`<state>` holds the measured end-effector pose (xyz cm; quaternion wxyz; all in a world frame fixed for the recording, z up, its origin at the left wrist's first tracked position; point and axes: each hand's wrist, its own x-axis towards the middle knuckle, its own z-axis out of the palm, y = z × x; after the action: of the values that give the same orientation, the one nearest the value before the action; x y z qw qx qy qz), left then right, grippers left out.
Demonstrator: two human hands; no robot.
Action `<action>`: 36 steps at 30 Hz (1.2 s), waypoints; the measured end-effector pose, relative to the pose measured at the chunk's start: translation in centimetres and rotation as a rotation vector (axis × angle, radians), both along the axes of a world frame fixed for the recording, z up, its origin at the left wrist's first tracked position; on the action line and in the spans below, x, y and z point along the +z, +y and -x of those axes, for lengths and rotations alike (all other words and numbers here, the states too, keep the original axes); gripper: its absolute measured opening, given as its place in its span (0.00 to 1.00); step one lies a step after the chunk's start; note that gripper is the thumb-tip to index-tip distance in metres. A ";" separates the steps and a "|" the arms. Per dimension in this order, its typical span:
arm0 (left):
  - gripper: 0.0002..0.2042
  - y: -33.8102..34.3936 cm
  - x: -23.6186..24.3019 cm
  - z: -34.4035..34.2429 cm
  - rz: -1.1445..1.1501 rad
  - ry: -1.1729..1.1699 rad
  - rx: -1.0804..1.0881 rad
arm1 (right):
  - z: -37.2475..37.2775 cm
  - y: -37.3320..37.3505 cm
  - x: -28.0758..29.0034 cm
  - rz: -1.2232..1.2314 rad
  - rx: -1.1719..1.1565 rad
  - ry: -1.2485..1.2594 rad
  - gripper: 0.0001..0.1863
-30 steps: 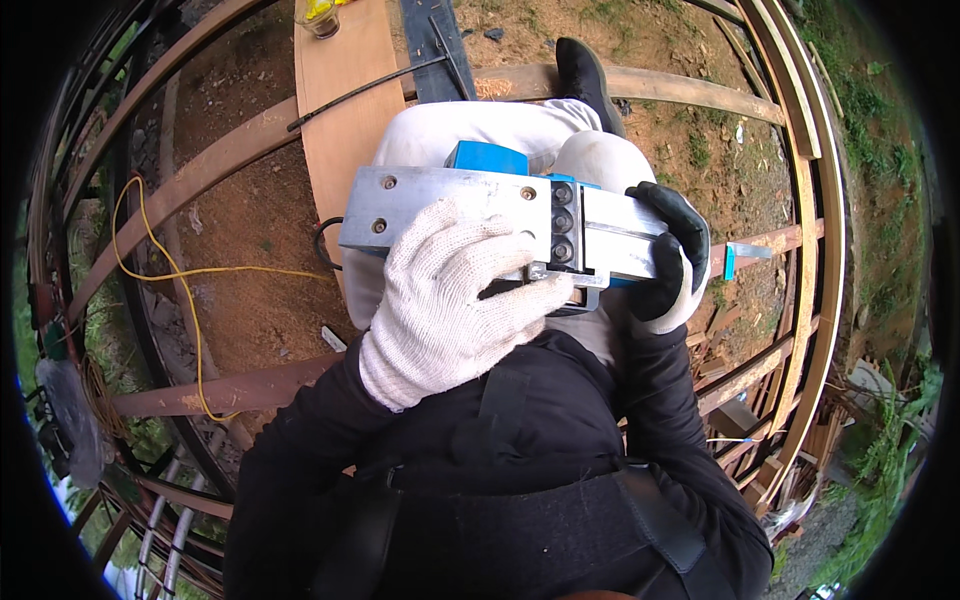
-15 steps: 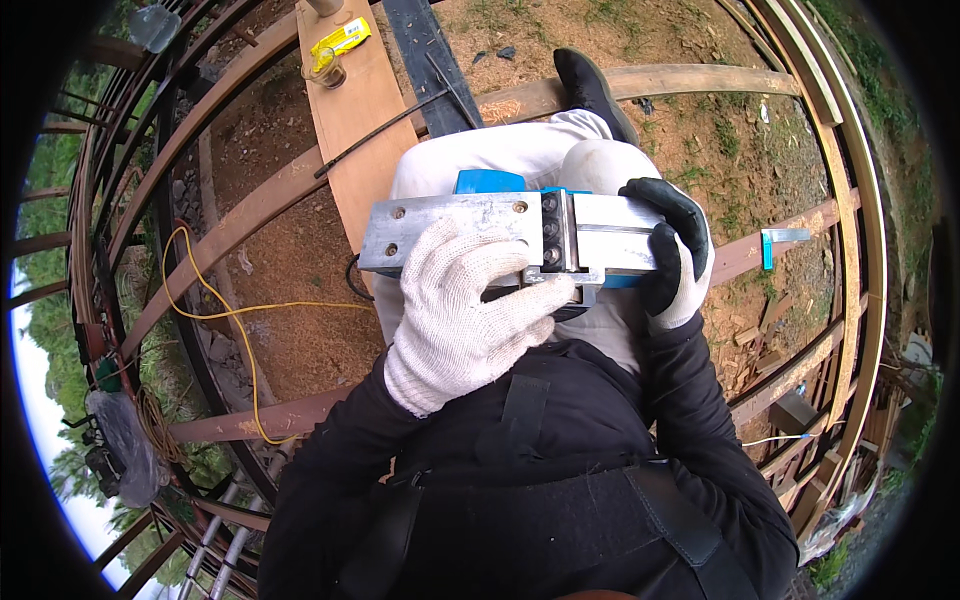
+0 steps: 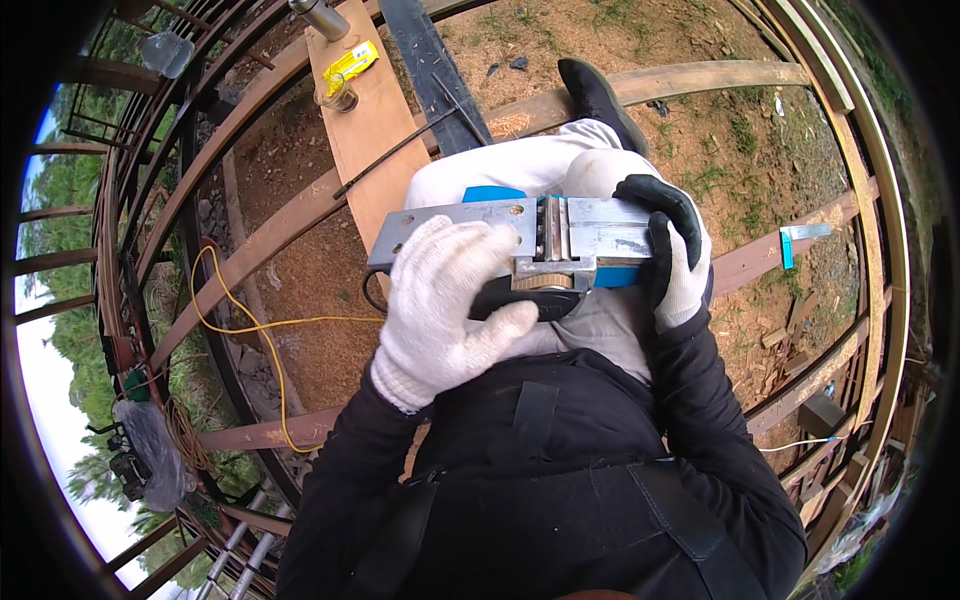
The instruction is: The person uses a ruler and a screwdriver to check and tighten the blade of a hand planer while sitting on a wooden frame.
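Note:
An electric hand planer (image 3: 612, 236), blue with a metal sole, rests sole up across my lap. Its cutter drum (image 3: 553, 229) shows in the gap between the two sole plates. On the side facing me are a round ribbed wheel (image 3: 543, 283) and a black part. My right hand (image 3: 672, 245), in a white glove with black fingers, is wrapped round the planer's right end. My left hand (image 3: 445, 305), in a white knit glove, is over the left sole plate with fingers and thumb apart; whether its fingertips touch the metal I cannot tell.
Ahead to the left, a board (image 3: 385, 160) bears a glass jar (image 3: 338, 94), a yellow packet (image 3: 351, 62), a metal flask (image 3: 318, 17) and a thin rod (image 3: 395, 153). A try square (image 3: 796, 240) lies on a beam at right. A yellow cord (image 3: 262, 326) loops at left.
My left hand has drawn its thumb and fingers back from the cutter drum. The drum has turned, its bolts now out of sight. The planer has tipped, showing more of its near side.

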<state>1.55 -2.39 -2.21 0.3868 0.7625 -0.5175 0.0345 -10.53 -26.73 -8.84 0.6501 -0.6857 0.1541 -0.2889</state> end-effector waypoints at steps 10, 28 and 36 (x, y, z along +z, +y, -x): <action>0.25 -2.0 1.4 -0.8 -0.108 -0.055 -0.086 | -1.2 -0.7 -1.5 -0.019 -0.037 -0.011 0.19; 0.18 2.5 -4.0 -6.6 -0.053 0.491 0.365 | -4.0 -1.4 -0.1 -0.207 -0.035 0.078 0.17; 0.16 3.4 -9.6 -7.5 0.539 0.923 0.565 | -4.6 4.3 6.7 0.096 -0.018 -0.024 0.25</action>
<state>9.04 0.97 -11.77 0.7270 0.6816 -0.0466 -0.0687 -5.93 -22.42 -2.13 0.6157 -0.7111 0.1386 -0.3098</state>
